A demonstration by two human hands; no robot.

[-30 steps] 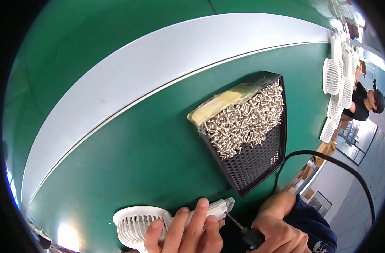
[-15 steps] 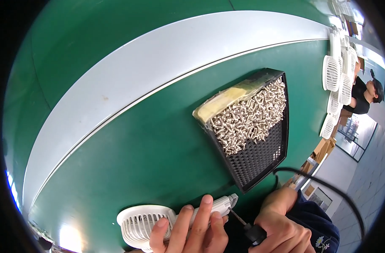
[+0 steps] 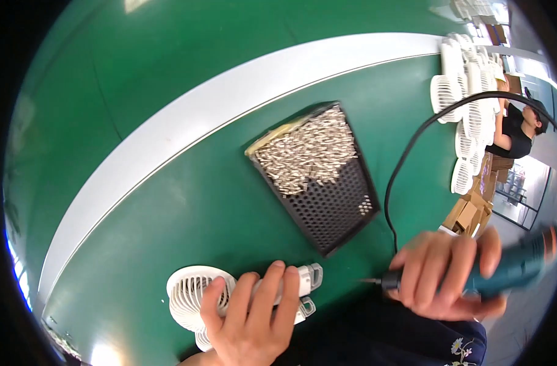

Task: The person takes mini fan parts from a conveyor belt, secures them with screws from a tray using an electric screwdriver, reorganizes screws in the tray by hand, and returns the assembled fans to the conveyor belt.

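At the lower middle, a white handheld fan (image 3: 192, 288) with a slatted round head lies on the green table. My left hand (image 3: 254, 317) is closed over its handle, fingers across the top. The end of a second white fan (image 3: 304, 310) shows below the first one's tip; the hand hides most of it. My right hand (image 3: 440, 274) grips a teal electric screwdriver (image 3: 515, 261), slightly blurred. Its thin bit points left toward the fan's handle end, apart from it. Beyond the hands is a black perforated tray (image 3: 330, 222), its far part heaped with small silvery screws (image 3: 309, 149).
A black cable (image 3: 406, 158) arches across the right side. Several white fans (image 3: 467, 116) are piled at the far right, beside a person in black (image 3: 519, 131). Cardboard boxes (image 3: 470, 210) stand below them. A pale strip (image 3: 187, 104) curves across the green table (image 3: 187, 201).
My right hand has pulled the screwdriver away from the fan's end, up and to the right, and turned it nearly level. A second fan's end now shows. The view has shifted.
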